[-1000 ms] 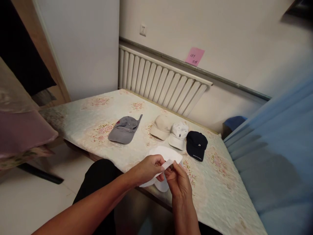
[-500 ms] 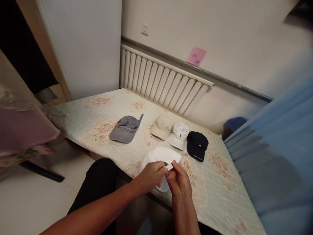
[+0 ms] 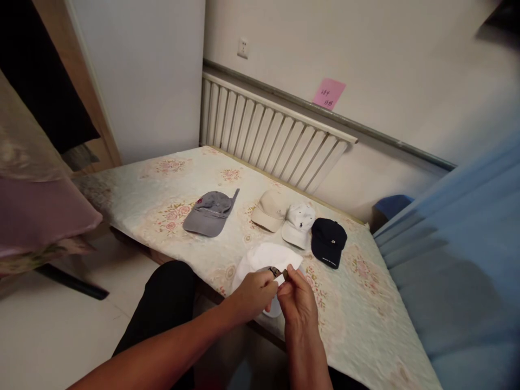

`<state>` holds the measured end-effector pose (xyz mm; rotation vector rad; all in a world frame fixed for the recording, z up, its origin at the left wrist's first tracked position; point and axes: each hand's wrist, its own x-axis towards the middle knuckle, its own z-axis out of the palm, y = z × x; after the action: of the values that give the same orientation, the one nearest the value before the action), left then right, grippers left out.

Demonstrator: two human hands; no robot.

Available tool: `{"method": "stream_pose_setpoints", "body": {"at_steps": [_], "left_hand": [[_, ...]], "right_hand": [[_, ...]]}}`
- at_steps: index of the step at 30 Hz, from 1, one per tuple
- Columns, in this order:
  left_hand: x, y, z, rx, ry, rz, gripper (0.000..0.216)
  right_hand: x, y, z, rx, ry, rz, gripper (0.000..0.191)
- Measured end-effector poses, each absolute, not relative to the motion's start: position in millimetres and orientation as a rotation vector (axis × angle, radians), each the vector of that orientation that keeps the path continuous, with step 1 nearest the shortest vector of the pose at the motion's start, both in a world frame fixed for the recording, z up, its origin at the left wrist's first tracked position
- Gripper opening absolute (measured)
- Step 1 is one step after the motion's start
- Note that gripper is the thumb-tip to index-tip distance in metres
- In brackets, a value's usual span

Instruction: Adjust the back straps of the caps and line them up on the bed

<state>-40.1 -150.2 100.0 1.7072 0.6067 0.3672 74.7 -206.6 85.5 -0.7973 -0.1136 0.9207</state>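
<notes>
White cap (image 3: 251,264): sits at the near edge of the bench (image 3: 390,330), held by both hands, partly hidden behind them.
Strap (image 3: 280,279): shows as a short white end between the 2 hands, just beside a dark fitting (image 3: 273,270); too small to tell whether threaded through.
Left hand (image 3: 254,292): closed in a pinch on the strap, back turned up.
Right hand (image 3: 299,300): narrow, thumb and fingertips pinching at the other side of the strap; exact hold partly hidden.
Step in hand: judged to be fingertip work on the strap, at the fitting.
Next move: seems to call for a firm pinch with 1 hand and fine, steady guiding with the other, without twisting the cap.
Grey cap (image 3: 205,221): rests alone to the left, with a loose band standing out.
Beige cap (image 3: 270,211), logo cap (image 3: 298,223), black cap (image 3: 329,244): rest close together in a row of 3, beyond the hands.
Radiator (image 3: 264,130): stands behind the bench.
</notes>
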Motion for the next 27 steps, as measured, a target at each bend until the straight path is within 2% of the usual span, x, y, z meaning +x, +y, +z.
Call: {"method": "stream_pose_setpoints", "body": {"at_steps": [9,15,27], "left_hand": [[-37,-148,91,1.648,0.598,0.322,0.023],[-34,-149,95,1.527,0.609,0.305,0.013],[-34,-147,102,1.558,0.612,0.295,0.025]], "right_hand": [[75,-206,82,-0.814,-0.120,0.899,0.023],[73,-206,82,-0.868,-0.171,0.899,0.024],[71,-205,81,-0.901,-0.228,0.924,0.029]]}}
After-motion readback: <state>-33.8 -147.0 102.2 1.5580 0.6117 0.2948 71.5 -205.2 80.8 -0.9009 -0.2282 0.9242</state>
